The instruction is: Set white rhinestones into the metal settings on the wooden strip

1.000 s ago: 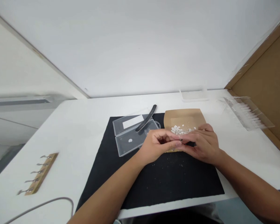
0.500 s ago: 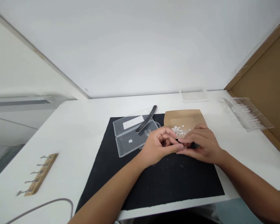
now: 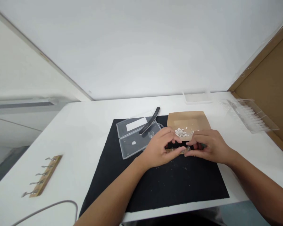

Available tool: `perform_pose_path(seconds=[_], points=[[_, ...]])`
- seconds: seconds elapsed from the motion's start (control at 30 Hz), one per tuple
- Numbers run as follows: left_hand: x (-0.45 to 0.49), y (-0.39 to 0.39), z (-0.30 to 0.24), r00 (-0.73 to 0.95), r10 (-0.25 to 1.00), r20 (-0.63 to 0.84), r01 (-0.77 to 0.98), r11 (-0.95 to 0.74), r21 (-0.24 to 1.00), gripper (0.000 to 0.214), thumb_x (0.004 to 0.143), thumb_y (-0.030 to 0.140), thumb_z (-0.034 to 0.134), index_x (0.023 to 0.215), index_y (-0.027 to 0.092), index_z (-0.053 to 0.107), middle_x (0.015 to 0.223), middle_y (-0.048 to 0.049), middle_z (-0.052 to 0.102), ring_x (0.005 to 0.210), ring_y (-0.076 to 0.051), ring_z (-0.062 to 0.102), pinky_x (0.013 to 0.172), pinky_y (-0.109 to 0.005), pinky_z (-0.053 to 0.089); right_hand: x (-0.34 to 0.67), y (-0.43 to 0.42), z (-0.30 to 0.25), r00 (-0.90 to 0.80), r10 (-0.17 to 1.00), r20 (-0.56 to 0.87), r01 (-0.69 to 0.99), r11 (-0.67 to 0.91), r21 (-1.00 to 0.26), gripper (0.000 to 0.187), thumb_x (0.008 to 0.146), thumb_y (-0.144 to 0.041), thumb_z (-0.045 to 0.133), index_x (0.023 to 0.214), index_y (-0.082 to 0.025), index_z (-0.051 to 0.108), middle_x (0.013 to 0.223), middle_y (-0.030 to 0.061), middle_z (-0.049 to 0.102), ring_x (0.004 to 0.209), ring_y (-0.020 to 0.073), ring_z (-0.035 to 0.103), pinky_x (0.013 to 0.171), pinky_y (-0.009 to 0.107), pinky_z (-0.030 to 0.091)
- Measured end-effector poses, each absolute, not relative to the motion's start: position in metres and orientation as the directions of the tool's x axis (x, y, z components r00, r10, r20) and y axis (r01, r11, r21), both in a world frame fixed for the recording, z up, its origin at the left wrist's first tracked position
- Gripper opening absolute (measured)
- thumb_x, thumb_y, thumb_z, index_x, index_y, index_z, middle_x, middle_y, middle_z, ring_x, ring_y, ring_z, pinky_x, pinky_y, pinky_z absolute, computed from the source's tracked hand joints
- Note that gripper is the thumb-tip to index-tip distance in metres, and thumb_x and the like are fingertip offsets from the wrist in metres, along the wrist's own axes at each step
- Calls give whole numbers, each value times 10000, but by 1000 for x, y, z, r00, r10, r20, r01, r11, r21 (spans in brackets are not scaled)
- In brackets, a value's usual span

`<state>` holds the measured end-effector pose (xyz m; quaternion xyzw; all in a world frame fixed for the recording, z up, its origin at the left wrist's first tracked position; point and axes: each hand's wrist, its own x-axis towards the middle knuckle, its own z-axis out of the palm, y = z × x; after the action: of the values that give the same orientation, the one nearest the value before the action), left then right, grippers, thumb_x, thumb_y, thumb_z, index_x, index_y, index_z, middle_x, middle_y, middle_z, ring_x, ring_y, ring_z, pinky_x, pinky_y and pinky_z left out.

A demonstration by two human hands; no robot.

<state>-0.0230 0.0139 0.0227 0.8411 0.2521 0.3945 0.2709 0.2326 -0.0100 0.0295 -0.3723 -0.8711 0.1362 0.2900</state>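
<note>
My left hand (image 3: 159, 150) and my right hand (image 3: 208, 145) meet fingertip to fingertip over the black mat (image 3: 155, 175), just in front of a brown paper tray (image 3: 188, 119) holding several small white chips (image 3: 182, 131). Both hands are curled in a pinch around something small and dark between them; I cannot make out what it is. White crumbs are scattered on the mat below the hands.
An open clear plastic case (image 3: 136, 138) lies left of the hands with a black nail file (image 3: 149, 120) across it. A wooden hook rack (image 3: 42, 175) and a grey cable (image 3: 44, 208) sit at the left. Clear plastic holders (image 3: 250, 114) stand at the right by a brown board (image 3: 271, 84).
Both hands have drawn slightly toward me and apart, off the white chips, to the tray's near edge. The view shifted a little to the left.
</note>
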Motion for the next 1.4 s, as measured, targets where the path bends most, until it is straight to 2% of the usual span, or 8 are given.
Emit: perform_pose_path(seconds=[0.13, 0.23, 0.3, 0.67, 1.07, 1.27, 1.4], points=[[-25, 14, 19, 657, 517, 548, 270, -841, 469, 168, 977, 339, 690, 975, 172, 681, 915, -78, 632, 892, -208, 598, 791, -335, 517, 237, -10, 33, -594, 757, 274, 636, 650, -417, 355, 896, -582, 783, 870, -231, 736, 712, -28, 671, 629, 112, 586, 573, 277, 332], [-25, 11, 20, 714, 455, 531, 320, -888, 330, 194, 983, 354, 671, 924, 169, 670, 951, -96, 629, 872, -211, 573, 756, -332, 504, 239, -10, 33, -616, 754, 230, 647, 650, -398, 331, 911, -565, 774, 898, -237, 733, 731, -28, 685, 669, 124, 618, 583, 280, 329], [-25, 10, 21, 731, 430, 529, 323, -902, 286, 218, 980, 372, 671, 894, 172, 658, 956, -98, 626, 850, -208, 556, 732, -327, 497, 240, -10, 33, -615, 758, 217, 660, 646, -384, 314, 913, -547, 777, 899, -237, 727, 732, -29, 688, 673, 128, 624, 582, 282, 325], [-23, 8, 20, 734, 391, 554, 283, -919, 274, 189, 970, 368, 689, 935, 183, 681, 946, -80, 608, 843, -201, 535, 748, -326, 497, 242, -8, 27, -567, 803, 184, 732, 594, -334, 315, 845, -543, 842, 878, -248, 736, 730, -34, 698, 643, 134, 620, 570, 282, 318], [-22, 5, 19, 738, 407, 538, 284, -911, 300, 181, 967, 373, 695, 987, 193, 706, 975, -85, 612, 876, -210, 551, 785, -341, 518, 241, -7, 25, -570, 800, 187, 728, 597, -336, 328, 871, -574, 805, 908, -253, 748, 752, -23, 712, 648, 136, 627, 568, 284, 319], [-20, 3, 18, 757, 427, 495, 298, -899, 320, 233, 980, 385, 678, 1096, 191, 735, 1020, -103, 635, 931, -231, 571, 832, -367, 532, 240, -7, 27, -569, 809, 149, 741, 583, -333, 260, 869, -493, 823, 883, -250, 732, 752, -29, 707, 656, 140, 623, 573, 283, 310], [-16, 3, 18, 788, 393, 474, 286, -915, 284, 294, 998, 378, 652, 1187, 166, 728, 1108, -126, 653, 1018, -256, 586, 909, -397, 550, 239, -9, 28, -568, 817, 104, 751, 566, -341, 223, 879, -447, 814, 868, -249, 711, 769, -37, 700, 664, 138, 615, 575, 289, 302]])
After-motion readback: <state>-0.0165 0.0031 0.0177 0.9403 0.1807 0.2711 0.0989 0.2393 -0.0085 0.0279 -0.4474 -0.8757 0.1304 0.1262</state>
